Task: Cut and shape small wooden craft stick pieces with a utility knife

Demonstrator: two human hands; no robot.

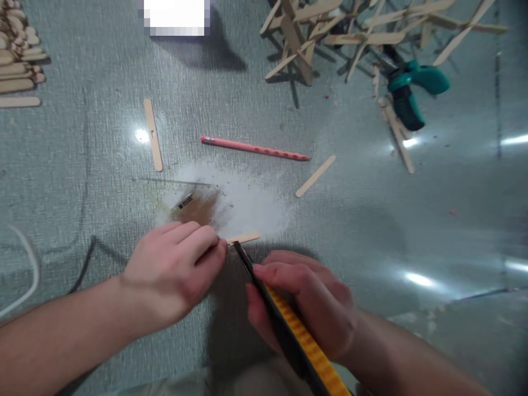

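Note:
My left hand (177, 258) is closed on one end of a popsicle stick (249, 237), pinning it low over the table. The stick's other end pokes out to the right of my fingertips. Wrapped round a yellow and black utility knife (289, 319), my right hand (307, 297) angles it up and to the left. The knife's dark blade tip meets the stick just beside my left fingers. Beyond my left hand lie a clear ruler (173, 181) and a small eraser-like piece with a black label (185, 201).
A pink pencil (256, 149) lies ahead, between a notched stick (153, 135) and a plain stick (315, 176). Green-handled pliers (408, 88) rest by a lattice of joined sticks (297, 44). A stick pile (16, 55) is at far left, near a white cable (31, 269).

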